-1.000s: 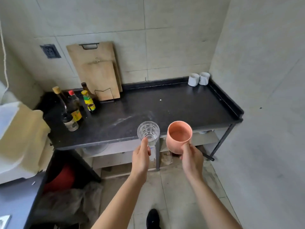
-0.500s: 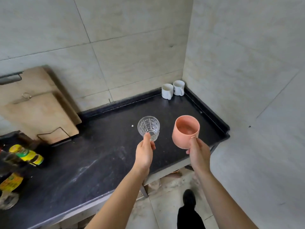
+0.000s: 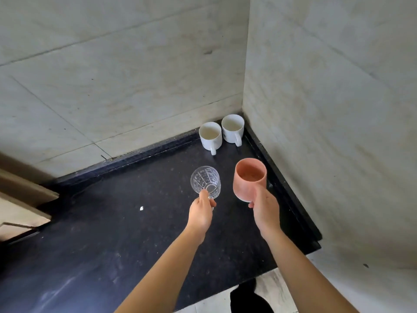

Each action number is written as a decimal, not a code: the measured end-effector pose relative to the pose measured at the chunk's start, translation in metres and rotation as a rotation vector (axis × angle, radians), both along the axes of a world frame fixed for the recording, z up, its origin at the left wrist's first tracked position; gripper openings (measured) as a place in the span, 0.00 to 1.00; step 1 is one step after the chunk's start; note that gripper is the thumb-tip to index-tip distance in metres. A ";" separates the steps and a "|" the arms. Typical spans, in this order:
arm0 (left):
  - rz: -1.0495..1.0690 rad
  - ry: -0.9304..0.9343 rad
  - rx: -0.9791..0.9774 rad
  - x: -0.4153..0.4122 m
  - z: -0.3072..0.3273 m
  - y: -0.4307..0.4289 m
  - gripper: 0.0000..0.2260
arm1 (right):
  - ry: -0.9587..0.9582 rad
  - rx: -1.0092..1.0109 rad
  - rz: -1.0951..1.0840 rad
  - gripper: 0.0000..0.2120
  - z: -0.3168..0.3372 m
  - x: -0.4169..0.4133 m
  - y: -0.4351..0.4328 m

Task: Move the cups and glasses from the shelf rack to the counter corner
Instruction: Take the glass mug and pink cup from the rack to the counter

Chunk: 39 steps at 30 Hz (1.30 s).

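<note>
Cups and glasses: four in all: one clear glass [image 3: 205, 180], one pink cup [image 3: 248, 179], two white mugs.
White mugs: left mug [image 3: 210, 136] and right mug [image 3: 232, 128] stand upright, side by side in the far corner of the black counter [image 3: 112, 222], handles toward the camera.
Hands: two, both raised above the counter.
Left hand [image 3: 200, 213]: closed round the low part of the clear glass, thumb up its near side; the glass tips slightly away.
Right hand [image 3: 266, 211]: fingers wrapped under and round the base of the pink cup, thumb on its near wall (a darker patch shows inside the cup, hard to read).
Where they are: glass and cup are held in the air, near the two mugs but apart from them, the cup nearer the right-hand wall.
Hidden: most fingers of both hands lie behind the vessels; both bases are covered.
Cut off: wooden boards [image 3: 20, 199] at the left edge; a dark shoe [image 3: 248, 297] at the bottom.
Small: one white speck [image 3: 141, 208] on the counter, too small to identify.
</note>
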State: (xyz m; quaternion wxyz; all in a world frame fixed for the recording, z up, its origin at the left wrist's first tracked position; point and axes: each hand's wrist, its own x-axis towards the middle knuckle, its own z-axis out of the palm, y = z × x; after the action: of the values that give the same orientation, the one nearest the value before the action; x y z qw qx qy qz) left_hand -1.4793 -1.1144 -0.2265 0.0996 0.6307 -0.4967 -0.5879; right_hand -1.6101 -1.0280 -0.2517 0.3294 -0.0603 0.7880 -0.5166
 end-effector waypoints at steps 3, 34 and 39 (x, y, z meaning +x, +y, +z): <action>-0.024 -0.015 0.032 -0.038 -0.026 -0.016 0.21 | -0.052 0.037 0.035 0.21 -0.023 -0.037 -0.020; -0.190 -0.078 -0.002 -0.113 -0.068 -0.090 0.28 | 0.105 0.255 0.118 0.29 -0.082 -0.105 -0.087; -0.376 -0.197 -0.279 -0.073 -0.015 -0.104 0.24 | 0.231 0.347 0.088 0.30 -0.047 -0.099 -0.086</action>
State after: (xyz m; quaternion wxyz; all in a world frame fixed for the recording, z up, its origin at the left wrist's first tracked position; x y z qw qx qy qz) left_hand -1.5524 -1.2188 -0.2415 0.0256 0.5614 -0.6889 -0.4578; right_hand -1.7094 -1.1144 -0.2982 0.2644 -0.0959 0.8943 -0.3481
